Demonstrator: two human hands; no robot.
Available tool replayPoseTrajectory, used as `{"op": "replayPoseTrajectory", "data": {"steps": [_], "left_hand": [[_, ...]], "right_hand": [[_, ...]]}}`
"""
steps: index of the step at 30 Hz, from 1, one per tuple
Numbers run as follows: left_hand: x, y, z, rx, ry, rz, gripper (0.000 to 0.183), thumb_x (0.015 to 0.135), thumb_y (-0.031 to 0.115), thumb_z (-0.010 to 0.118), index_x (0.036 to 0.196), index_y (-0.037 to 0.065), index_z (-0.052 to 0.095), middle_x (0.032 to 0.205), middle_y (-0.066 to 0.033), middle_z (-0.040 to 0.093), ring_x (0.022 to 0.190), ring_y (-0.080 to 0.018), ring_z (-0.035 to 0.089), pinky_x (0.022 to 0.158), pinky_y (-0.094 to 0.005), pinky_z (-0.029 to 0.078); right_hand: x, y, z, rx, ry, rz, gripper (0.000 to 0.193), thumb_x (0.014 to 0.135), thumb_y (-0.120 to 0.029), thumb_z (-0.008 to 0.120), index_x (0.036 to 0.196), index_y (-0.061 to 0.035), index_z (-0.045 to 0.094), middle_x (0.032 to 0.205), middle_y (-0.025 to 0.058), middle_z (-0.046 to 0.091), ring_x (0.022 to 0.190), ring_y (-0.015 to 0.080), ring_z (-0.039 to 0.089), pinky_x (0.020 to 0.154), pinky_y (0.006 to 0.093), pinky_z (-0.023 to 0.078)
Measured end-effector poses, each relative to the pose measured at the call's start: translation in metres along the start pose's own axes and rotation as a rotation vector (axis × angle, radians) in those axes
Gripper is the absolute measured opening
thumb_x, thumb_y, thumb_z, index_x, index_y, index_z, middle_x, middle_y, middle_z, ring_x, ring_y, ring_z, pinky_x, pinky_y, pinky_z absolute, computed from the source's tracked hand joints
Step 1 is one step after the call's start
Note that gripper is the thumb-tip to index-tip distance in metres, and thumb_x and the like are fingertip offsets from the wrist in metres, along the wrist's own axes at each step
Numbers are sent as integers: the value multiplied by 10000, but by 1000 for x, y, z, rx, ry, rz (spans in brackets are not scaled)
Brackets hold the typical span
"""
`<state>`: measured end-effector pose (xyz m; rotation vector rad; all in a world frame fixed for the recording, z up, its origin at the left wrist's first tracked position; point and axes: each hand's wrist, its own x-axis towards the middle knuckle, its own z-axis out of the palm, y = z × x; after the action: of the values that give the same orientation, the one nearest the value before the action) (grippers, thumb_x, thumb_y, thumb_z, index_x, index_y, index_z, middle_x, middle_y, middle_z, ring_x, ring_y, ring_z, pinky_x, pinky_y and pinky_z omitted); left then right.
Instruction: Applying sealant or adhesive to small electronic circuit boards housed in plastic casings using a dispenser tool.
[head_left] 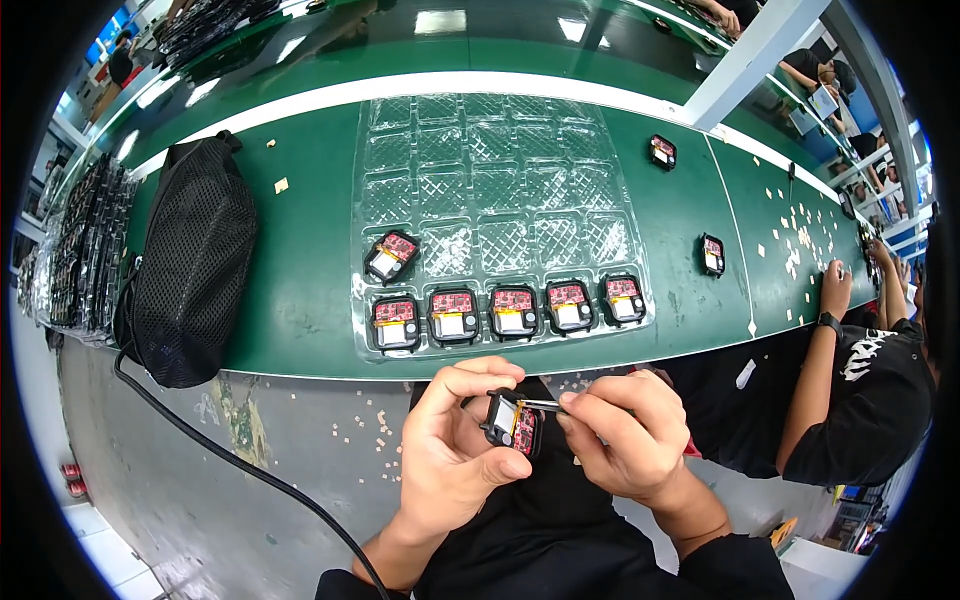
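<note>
My left hand [452, 440] holds a small black device housing [513, 424] over my lap, just off the table's front edge. Inside it I see a red circuit board and a silvery battery with a strip of yellow tape. Closed on a pair of metal tweezers [541, 405], my right hand [630, 432] brings their tips to the yellow tape. Beyond my hands lies a clear plastic tray [478, 245] with square pockets. Several similar housings [514, 311] fill its nearest row, and one more housing [392, 257] sits tilted in the row behind, at the left.
A black mesh bag [196, 262] stands on the green table [300, 220] left of the tray, near stacked trays [82, 245]. Two housings [712, 254] lie to the right, before scattered paper bits [797, 240]. A co-worker [850, 390] sits at my right. A black cable [235, 464] hangs at left.
</note>
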<state>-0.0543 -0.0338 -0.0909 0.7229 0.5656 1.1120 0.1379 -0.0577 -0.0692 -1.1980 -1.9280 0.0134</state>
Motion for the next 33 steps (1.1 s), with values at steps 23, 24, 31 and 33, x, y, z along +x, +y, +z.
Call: {"op": "replayPoseTrajectory", "data": {"steps": [23,24,31,33], "left_hand": [[89,40,8,1522,360,650,393,690,87,914,918,28,600,971,-102,585,925,-286,601,799,-387,494],[95,38,5,1612,367,662,396,689,114,917,914,31,602,963,-93,587,935,-295,589,819,-399,486],[93,42,0,1831,259,637,408,728,280,900,1004,51,706,967,-101,601,1071,-359,578,1015,-502,430],[86,44,2,1874,240,630,420,747,300,889,1043,53,724,991,-109,615,1134,-379,584,1074,-532,407]], "right_hand": [[-16,106,-50,-557,271,712,257,952,-96,692,1189,-1,661,1112,152,610,748,242,599,668,361,493],[-16,107,-50,-522,263,731,284,951,-123,698,1207,-7,659,1122,147,610,746,246,593,677,367,493],[-18,110,-45,-518,265,732,265,918,-107,715,1167,-28,673,1121,135,614,850,278,661,760,379,532],[-16,108,-45,-491,269,747,253,911,-97,716,1153,-31,676,1120,137,616,875,286,674,778,381,540]]}}
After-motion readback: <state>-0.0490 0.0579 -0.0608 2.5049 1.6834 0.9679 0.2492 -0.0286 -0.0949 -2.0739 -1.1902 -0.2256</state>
